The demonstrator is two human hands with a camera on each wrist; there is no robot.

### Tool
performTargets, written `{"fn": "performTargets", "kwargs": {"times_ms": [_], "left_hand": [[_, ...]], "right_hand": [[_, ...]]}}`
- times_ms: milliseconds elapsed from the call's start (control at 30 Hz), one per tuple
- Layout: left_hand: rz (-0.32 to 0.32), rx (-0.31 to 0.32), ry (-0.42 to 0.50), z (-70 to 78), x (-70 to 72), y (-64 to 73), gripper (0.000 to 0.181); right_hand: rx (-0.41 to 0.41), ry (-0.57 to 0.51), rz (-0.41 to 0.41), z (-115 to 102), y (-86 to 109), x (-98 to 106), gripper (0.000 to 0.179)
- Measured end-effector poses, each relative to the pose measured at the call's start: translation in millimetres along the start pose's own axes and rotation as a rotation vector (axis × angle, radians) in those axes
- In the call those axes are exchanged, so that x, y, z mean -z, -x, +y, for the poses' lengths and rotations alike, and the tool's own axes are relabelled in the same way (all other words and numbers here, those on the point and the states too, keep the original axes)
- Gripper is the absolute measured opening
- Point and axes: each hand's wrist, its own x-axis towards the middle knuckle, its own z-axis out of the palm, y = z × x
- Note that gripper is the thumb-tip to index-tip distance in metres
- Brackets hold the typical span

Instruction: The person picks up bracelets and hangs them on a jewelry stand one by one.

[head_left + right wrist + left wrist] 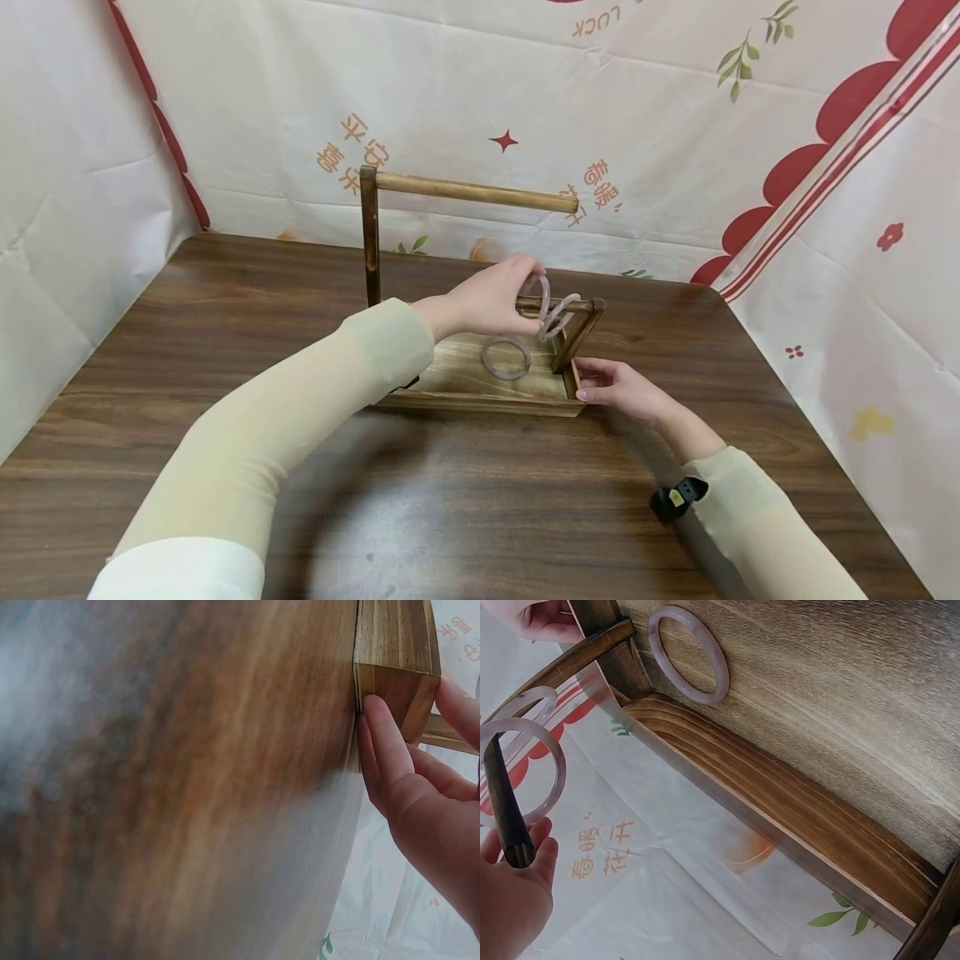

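A wooden bangle stand with a tray base (480,406) stands on the table. My left hand (491,297) pinches a pale lilac bangle (544,296) between thumb and fingers by the stand's lower bar. In the left wrist view this bangle (560,776) appears around the dark bar (506,802), near its free end. A second pale bangle (558,317) hangs on that bar, closer to the right post (577,337). On the tray floor lies another bangle (486,365). My right hand (622,389) grips the tray's right end, its fingers and thumb around the corner (397,697).
Above the left side, a tall post (371,237) carries an upper rod (480,190) whose right end is free. Dark wood-grain table (480,492) surrounds the stand. A printed white cloth (450,83) hangs behind it. A black band (678,498) is at the right wrist.
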Motion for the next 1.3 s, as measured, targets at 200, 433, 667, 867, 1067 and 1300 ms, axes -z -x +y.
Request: {"fn": "performTargets", "kwargs": {"times_ms": [200,433,667,867,1067,1300], "left_hand": [[-0.022,0.005,-0.018,0.1,1.9,-2.0,0.054],[-0.024,0.014,-0.118,0.9,2.0,-2.7,0.057],[-0.055,0.045,-0.182,3.3,1.1,-3.8,0.057],[-0.084,0.064,-0.205,4.4,-0.8,-4.9,0.057],[-0.090,0.073,-0.183,2.1,-1.6,-4.8,0.057],[-0.094,0.080,-0.175,1.3,-0.6,-2.8,0.063]], "right_hand": [[0.000,-0.002,0.008,0.8,-0.6,1.6,0.070],[0.003,0.008,0.002,-0.6,-1.4,1.1,0.069],[-0.002,0.032,0.003,-1.4,0.1,0.7,0.069],[-0.007,0.037,0.006,0.8,0.2,1.2,0.069],[-0.014,0.026,0.006,-0.1,0.2,1.7,0.070],[-0.016,0.031,0.008,-0.8,-0.6,1.6,0.070]]}}
